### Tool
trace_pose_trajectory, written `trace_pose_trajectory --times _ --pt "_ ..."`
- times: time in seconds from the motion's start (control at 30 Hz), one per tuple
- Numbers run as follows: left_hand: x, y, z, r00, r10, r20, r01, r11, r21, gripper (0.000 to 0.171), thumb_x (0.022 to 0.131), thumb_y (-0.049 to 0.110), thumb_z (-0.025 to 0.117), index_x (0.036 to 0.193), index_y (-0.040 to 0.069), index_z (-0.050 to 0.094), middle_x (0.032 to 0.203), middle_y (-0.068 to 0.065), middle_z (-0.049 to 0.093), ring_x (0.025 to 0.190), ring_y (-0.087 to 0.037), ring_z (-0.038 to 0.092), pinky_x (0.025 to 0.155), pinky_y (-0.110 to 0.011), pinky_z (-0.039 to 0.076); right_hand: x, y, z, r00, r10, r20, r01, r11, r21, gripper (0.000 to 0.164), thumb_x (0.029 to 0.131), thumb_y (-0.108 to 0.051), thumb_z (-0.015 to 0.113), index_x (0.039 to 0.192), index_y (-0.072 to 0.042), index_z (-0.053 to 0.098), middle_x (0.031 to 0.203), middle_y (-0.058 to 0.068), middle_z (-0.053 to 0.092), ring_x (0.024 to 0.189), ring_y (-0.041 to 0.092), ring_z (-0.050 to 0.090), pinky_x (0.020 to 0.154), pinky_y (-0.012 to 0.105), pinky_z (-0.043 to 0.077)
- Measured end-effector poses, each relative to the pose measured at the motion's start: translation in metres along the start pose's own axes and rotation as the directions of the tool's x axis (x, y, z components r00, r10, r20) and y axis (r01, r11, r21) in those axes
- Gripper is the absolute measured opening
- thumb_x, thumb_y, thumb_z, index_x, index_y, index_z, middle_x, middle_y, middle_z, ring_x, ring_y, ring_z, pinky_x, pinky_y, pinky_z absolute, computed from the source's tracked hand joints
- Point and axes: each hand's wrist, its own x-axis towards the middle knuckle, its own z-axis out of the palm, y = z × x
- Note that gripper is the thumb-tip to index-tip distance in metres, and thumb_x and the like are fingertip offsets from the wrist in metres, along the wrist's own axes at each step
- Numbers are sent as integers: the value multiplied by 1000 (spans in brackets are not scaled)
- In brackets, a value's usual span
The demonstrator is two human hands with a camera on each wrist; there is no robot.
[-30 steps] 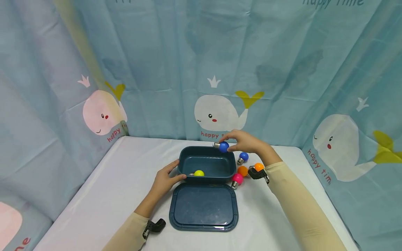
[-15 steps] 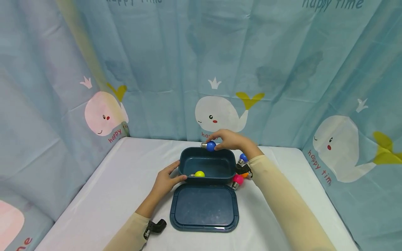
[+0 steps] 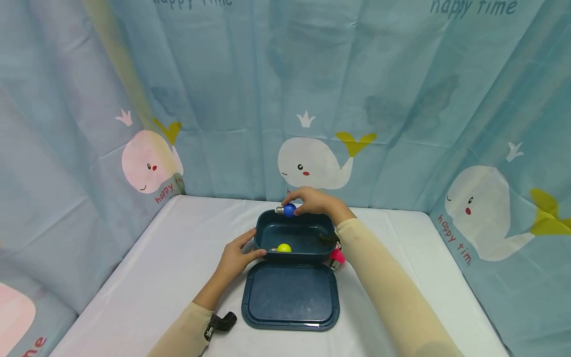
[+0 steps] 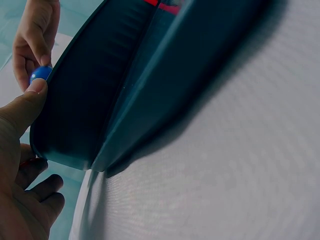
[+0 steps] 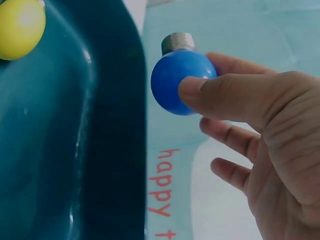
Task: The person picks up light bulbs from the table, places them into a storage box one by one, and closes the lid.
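Observation:
My right hand (image 3: 312, 201) pinches a blue light bulb (image 3: 289, 210) between thumb and fingers, above the far rim of the dark blue box (image 3: 260, 246). In the right wrist view the blue bulb (image 5: 172, 90) shows its metal screw base pointing away from the palm, just outside the box wall (image 5: 120, 125). My left hand (image 3: 238, 254) holds the left end of the box, thumb at the near corner and index finger farther back. Inside the box, near its front left, lies a yellow bulb (image 3: 284, 248).
Directly in front of the box a dark blue lid (image 3: 291, 296) lies flat on the white table (image 3: 178, 248). A pink bulb (image 3: 337, 256) rests by the box's right side, partly hidden by my right sleeve (image 3: 383, 277). Behind hangs a blue whale-print curtain (image 3: 223, 124).
My right hand has carried the blue bulb leftward along the far rim of the box. Its sleeve now covers the other blue bulb and the orange ones. The left hand stays put.

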Motion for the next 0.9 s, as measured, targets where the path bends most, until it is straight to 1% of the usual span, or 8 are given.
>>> trace_pose_trajectory --times 0.1,0.2,0.33,0.47,0.6,0.73,0.9 --pt "0 -1 0 1000 0 0 0 1000 6 84 83 43 86 154 19 48 159 -4 46 149 -29 39 119 -55 37 5 0 4 999 26 27 -25 1000 -8 37 96 -14 73 132 -24 71 141 -2 63 140 22 50 117 48 42" --pt "1 -2 1 1000 -4 1 4 1000 8 84 83 44 85 154 19 48 159 -1 46 149 -29 39 119 -55 37 10 -1 7 998 46 48 -47 999 5 38 97 -12 72 133 -21 70 142 1 63 139 26 51 116 49 43" --pt "1 -3 1 1000 -5 3 5 1000 0 84 83 44 85 154 20 48 158 2 46 150 -28 39 120 -55 36 21 3 14 997 26 68 -24 999 -40 38 97 -10 71 133 -20 70 140 2 65 133 29 56 112 47 47" --pt "1 -4 0 1000 -4 6 4 1000 -7 83 83 44 85 154 20 49 158 2 47 149 -28 39 120 -55 36 30 4 24 995 30 96 -20 994 -103 38 97 -11 72 133 -23 70 139 -2 65 131 26 56 111 44 48" --pt "2 -4 0 1000 1 8 -1 1000 -2 83 83 45 85 154 20 49 158 3 47 149 -27 40 119 -55 36 34 1 31 992 51 112 -38 993 -112 38 96 -13 73 132 -25 71 139 -3 65 128 22 56 111 42 47" --pt "2 -4 0 1000 7 8 -7 1000 6 84 83 46 84 154 20 48 158 3 47 149 -27 40 119 -54 37 38 2 39 990 61 126 -47 992 -114 38 96 -13 72 132 -28 71 138 -4 65 121 17 56 107 37 51" --pt "1 -4 0 1000 9 8 -9 1000 15 84 83 47 84 155 21 48 159 2 46 149 -28 40 120 -54 36 40 3 47 986 95 138 -84 993 -89 38 97 -14 72 131 -32 71 135 -3 63 117 17 56 103 36 53"
